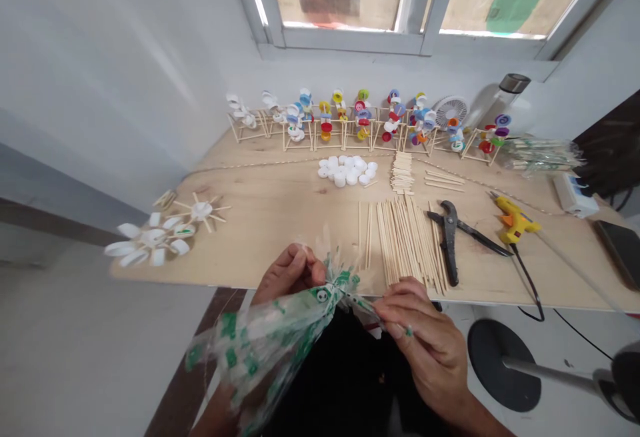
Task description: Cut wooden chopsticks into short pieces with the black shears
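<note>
My left hand (290, 275) is closed on the neck of a clear plastic packet with green print (265, 337), held below the table's near edge. My right hand (425, 337) pinches the packet's torn end and a thin stick poking out of it. Just beyond my hands a row of long wooden sticks (405, 240) lies on the wooden tabletop (280, 223).
Black pliers (453, 237) and a yellow glue gun (515, 220) lie right of the sticks. White bottle caps (347, 170), short sticks (403, 171), stick-and-cap wheels (150, 240) at left, several coloured cap models (360, 120) along the back wall, a small fan (450, 111).
</note>
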Motion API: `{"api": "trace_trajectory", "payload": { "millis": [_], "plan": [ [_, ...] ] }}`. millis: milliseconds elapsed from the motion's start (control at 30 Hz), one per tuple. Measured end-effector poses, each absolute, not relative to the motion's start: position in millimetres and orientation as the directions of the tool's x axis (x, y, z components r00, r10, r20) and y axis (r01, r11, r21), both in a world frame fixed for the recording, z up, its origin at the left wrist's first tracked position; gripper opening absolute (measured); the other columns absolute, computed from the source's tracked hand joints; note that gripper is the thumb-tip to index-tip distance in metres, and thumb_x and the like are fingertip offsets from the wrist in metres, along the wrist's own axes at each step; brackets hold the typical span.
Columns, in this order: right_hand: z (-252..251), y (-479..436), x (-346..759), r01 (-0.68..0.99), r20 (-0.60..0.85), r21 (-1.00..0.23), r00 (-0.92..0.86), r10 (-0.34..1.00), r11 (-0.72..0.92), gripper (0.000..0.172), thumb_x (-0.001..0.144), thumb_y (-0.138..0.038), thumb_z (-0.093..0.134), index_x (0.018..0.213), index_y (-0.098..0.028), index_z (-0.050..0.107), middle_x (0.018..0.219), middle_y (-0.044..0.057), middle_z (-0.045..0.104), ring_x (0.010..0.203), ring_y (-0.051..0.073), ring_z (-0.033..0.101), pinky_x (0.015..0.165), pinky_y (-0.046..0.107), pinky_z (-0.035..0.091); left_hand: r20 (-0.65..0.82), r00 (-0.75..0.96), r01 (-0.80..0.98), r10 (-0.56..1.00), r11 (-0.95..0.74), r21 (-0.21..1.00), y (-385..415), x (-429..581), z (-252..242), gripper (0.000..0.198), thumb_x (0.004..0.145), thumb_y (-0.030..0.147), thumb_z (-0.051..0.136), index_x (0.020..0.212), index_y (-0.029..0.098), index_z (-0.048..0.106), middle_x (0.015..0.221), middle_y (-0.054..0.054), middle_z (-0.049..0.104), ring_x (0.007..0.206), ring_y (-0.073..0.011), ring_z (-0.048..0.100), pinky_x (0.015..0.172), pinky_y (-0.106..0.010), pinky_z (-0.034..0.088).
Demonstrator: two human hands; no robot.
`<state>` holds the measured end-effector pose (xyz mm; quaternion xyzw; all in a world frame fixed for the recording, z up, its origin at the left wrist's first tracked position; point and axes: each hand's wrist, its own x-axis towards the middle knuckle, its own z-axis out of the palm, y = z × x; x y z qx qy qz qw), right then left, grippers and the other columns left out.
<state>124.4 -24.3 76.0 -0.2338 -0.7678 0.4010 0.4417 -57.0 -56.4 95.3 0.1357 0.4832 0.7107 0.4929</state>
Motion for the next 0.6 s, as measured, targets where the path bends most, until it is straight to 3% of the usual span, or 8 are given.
{"api": "trace_trajectory", "payload": {
  "millis": [100,600],
  "plan": [
    [74.6,-26.6,128.0,0.018,0.485,-0.817,-0.519,0.704,0.576,0.03,0.082,-0.009,0.053,0.104,-0.027,0.064,0.086,0.002,0.069,0.084,0.021,0.06,0.083,0.047,0.043,-0.262,-0.409,-0.592,0.874,-0.036,0.805,-57.4,-62.9,93.3,0.014,0.07,0.03,0.066,0.066,0.021,0.056,0.051,0.003,0.051,0.04,-0.008,0.044,0.035,-0.018,0.033],
    [74.8,-36.7,143.3,-0.005,0.532,-0.771,-0.556,0.639,0.637,0.032,0.082,-0.009,0.05,0.108,-0.024,0.061,0.091,0.004,0.07,0.087,0.023,0.06,0.083,0.048,0.043,-0.198,-0.449,-0.574,0.871,-0.112,0.811,-63.7,-68.8,96.0,0.014,0.073,0.03,0.065,0.069,0.019,0.057,0.051,0.005,0.051,0.041,-0.0064,0.045,0.037,-0.016,0.037]
  ]
}}
